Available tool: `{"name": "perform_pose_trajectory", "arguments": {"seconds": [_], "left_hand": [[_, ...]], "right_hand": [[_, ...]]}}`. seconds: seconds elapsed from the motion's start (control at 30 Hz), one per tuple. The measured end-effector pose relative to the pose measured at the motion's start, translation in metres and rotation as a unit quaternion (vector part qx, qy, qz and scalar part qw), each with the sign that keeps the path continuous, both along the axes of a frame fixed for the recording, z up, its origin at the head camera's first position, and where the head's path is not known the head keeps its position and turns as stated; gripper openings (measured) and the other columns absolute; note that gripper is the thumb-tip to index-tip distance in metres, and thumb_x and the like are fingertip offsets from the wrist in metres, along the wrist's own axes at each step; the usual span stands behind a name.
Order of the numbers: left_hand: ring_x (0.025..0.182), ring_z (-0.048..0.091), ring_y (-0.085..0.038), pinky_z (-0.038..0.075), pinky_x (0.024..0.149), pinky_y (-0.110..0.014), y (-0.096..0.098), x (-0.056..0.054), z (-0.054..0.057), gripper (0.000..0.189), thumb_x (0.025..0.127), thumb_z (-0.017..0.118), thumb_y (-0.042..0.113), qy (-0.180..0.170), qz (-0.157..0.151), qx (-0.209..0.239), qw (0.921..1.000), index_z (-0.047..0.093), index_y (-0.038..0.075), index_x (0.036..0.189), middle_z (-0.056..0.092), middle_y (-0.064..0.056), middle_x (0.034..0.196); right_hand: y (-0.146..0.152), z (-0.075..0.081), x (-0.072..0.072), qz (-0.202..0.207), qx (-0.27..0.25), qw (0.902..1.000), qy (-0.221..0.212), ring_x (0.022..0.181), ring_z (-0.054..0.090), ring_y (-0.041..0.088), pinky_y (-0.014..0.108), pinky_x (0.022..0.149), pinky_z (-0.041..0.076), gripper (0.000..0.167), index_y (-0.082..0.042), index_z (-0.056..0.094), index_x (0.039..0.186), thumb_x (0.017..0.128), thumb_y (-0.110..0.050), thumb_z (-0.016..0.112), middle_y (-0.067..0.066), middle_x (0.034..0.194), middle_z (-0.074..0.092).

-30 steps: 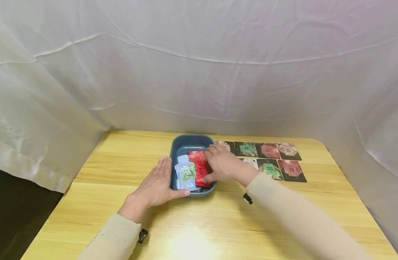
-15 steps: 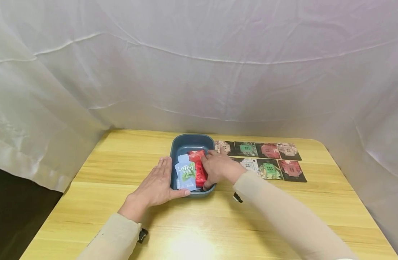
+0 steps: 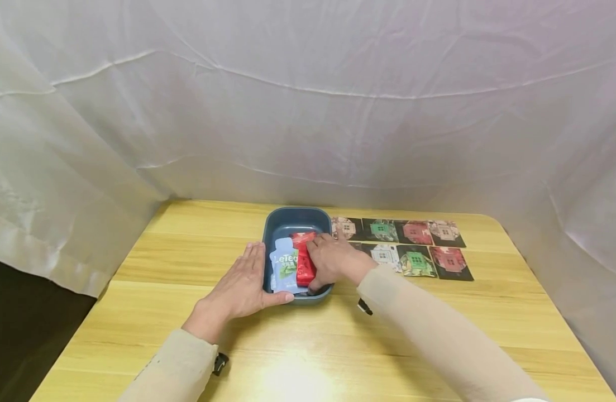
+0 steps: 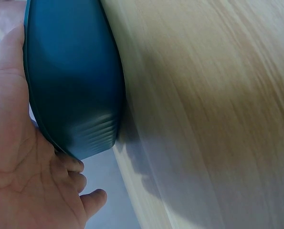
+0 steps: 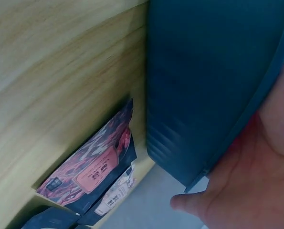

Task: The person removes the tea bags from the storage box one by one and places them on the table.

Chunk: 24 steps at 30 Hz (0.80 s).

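Observation:
A dark blue rounded box (image 3: 286, 216) stands on the table. Inside it lie a pale blue "LeTea" pouch (image 3: 283, 272) on the left and a shiny red packet (image 3: 305, 265) beside it. My left hand (image 3: 235, 286) lies along the box's left side, fingers straight, with the thumb over the front rim. Reaching in over the right rim, my right hand (image 3: 337, 258) touches the red packet's right edge with fingers and thumb. Both wrist views show the box's outer wall near the palms. What lies beneath the pouch and packet is mostly hidden.
Several dark sachets with pink, green and white labels lie in two rows right of the box, such as the green-labelled sachet (image 3: 416, 261). The wooden table (image 3: 152, 268) ends at a pale hanging cloth (image 3: 308, 128) behind.
My right hand has shifted left and lower into the box, and the red packet has slid left against the pale blue pouch. My left hand has stayed in place.

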<state>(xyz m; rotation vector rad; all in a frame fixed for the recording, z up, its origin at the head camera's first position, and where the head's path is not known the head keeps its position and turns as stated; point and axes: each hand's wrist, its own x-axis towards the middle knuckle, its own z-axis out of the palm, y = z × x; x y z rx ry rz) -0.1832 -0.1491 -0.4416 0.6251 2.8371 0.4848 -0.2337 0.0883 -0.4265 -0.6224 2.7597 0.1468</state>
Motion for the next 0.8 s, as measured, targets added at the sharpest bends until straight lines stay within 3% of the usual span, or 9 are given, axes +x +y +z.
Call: {"name": "perform_pose_trajectory", "arguments": {"seconds": [0.2,0.4,0.57,0.8], "left_hand": [[0.163,0.007,-0.042,0.019,0.132,-0.055,0.000,-0.001,0.000,0.137,0.083,0.058,0.089,0.000,-0.001,0.001,1.0000,0.009,-0.010,0.165,0.009,-0.028,0.174],[0.163,0.007,-0.042,0.018,0.132,-0.055,0.000,-0.001,0.001,0.137,0.083,0.059,0.089,-0.004,0.000,0.001,1.0000,0.008,-0.009,0.165,0.008,-0.027,0.174],[0.164,0.007,-0.042,0.018,0.132,-0.055,-0.001,-0.002,0.001,0.138,0.083,0.058,0.089,-0.005,0.001,0.000,1.0000,0.008,-0.008,0.166,0.009,-0.026,0.175],[0.163,0.009,-0.042,0.018,0.132,-0.055,0.000,-0.001,0.000,0.135,0.084,0.064,0.084,-0.001,0.005,-0.001,1.0000,0.010,-0.009,0.165,0.011,-0.027,0.174]], "right_hand": [[-0.001,0.000,-0.001,0.003,-0.025,0.9997,-0.002,0.153,0.038,0.035,0.067,0.128,0.019,0.111,-0.004,0.041,0.160,0.076,-0.061,0.087,0.015,0.163,0.045],[0.001,0.004,-0.003,0.013,-0.054,0.9980,0.030,0.150,0.040,0.034,0.066,0.128,0.021,0.113,-0.006,0.038,0.159,0.073,-0.060,0.088,0.013,0.158,0.046],[0.007,0.018,-0.003,0.020,-0.077,0.9949,0.063,0.145,0.042,0.033,0.064,0.128,0.024,0.116,-0.005,0.037,0.158,0.071,-0.063,0.086,0.013,0.151,0.048],[0.027,0.039,-0.003,0.022,-0.127,0.9883,0.082,0.136,0.044,0.031,0.054,0.122,0.038,0.114,-0.005,0.036,0.157,0.069,-0.056,0.087,0.011,0.151,0.046]]}}
